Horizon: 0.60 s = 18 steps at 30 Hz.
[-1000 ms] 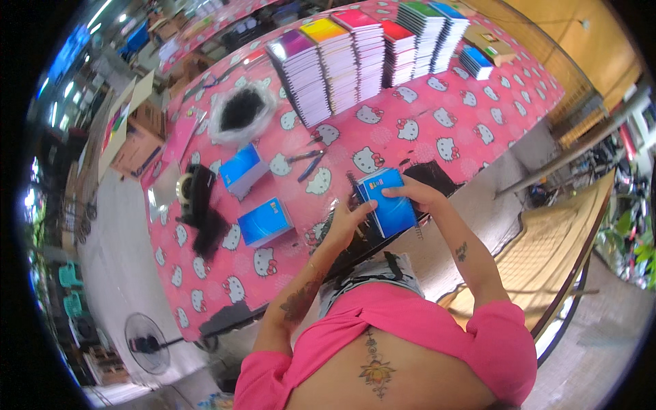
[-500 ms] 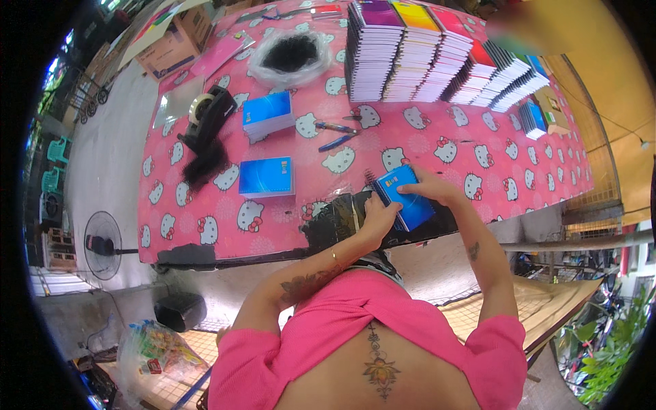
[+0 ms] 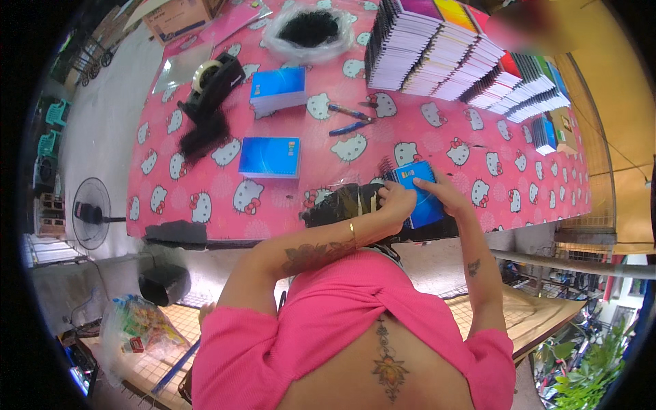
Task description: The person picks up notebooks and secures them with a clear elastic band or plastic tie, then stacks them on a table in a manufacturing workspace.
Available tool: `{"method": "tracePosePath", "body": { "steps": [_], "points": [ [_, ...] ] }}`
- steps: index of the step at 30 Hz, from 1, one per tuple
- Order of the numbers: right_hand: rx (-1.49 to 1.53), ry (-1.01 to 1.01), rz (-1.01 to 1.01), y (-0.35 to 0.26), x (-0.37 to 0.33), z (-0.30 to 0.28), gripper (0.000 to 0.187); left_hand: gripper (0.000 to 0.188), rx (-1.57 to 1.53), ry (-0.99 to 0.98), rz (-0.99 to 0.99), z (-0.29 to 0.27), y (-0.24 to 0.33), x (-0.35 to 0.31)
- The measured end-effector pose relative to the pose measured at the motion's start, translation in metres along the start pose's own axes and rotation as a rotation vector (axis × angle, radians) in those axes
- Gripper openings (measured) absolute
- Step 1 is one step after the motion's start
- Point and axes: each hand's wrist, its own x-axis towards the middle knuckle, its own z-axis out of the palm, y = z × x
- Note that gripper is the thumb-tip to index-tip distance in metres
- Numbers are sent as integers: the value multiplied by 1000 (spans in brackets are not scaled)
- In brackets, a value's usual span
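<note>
A small blue notebook (image 3: 427, 208) lies slightly tilted at the table's near edge. My right hand (image 3: 444, 194) grips its right side, thumb on the cover and fingers behind. At its left edge, my left hand (image 3: 399, 203) is closed, fingertips pinched at a black spiral coil (image 3: 387, 168) that sticks out past the notebook's top left corner. The fingers partly hide where coil and pages meet. To the left are two stacks of blue notebook pads, a nearer one (image 3: 269, 157) and a farther one (image 3: 277, 83).
Tall stacks of spiral notebooks (image 3: 403, 51) stand at the back right. Blue-handled pliers (image 3: 350, 128) and another hand tool (image 3: 350, 111) lie mid-table. A tape dispenser (image 3: 213, 85), loose black coils (image 3: 205, 137) and a bag of black coils (image 3: 309, 29) are farther left. Black tape (image 3: 342, 205) patches the near edge.
The view has shifted slightly. My left hand has moved up along the notebook's left edge toward the coil, and my right thumb has shifted nearer the notebook's top.
</note>
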Motion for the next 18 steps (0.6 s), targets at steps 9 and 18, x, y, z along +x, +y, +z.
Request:
{"method": "tracePosePath", "body": {
  "steps": [9,18],
  "points": [
    [4,-10,-26,9,1,-11,85,79,288,423,1176,-84,41,54],
    [-158,-124,-67,3,9,-3,98,39,1265,455,1224,-150,53,108]
  ]
}}
